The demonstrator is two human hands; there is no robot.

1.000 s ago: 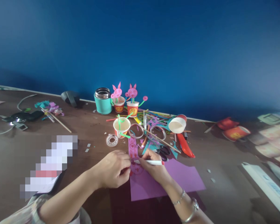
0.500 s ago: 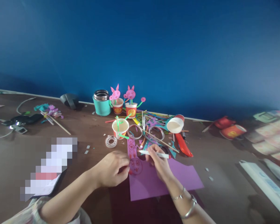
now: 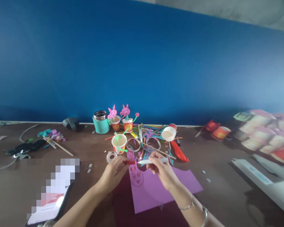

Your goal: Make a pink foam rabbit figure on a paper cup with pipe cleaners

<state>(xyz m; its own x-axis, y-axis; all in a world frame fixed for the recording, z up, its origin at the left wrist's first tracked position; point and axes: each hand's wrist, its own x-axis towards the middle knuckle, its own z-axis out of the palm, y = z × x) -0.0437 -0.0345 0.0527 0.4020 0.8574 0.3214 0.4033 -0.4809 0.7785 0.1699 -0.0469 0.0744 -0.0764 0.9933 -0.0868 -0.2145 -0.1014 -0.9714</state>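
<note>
My right hand pinches a white marker with its tip pointing left. Facing that tip is the red marker cap, held in the closed fingers of my left hand. Tip and cap are very close; I cannot tell whether they touch. Beneath both hands lies a purple paper sheet with a curved cut-out along its far edge. A rabbit face is drawn in red on its left side, with ears above it partly covered by the cap.
Behind the hands stand a paper cup with green straws, two cups with pink rabbit figures, a teal flask and tape rolls. A phone lies left; a white box and stacked cups are right.
My left hand has moved from beside the drawn face up to the marker tip, bringing the red cap there. The view has tilted upward, so the table sits lower.
</note>
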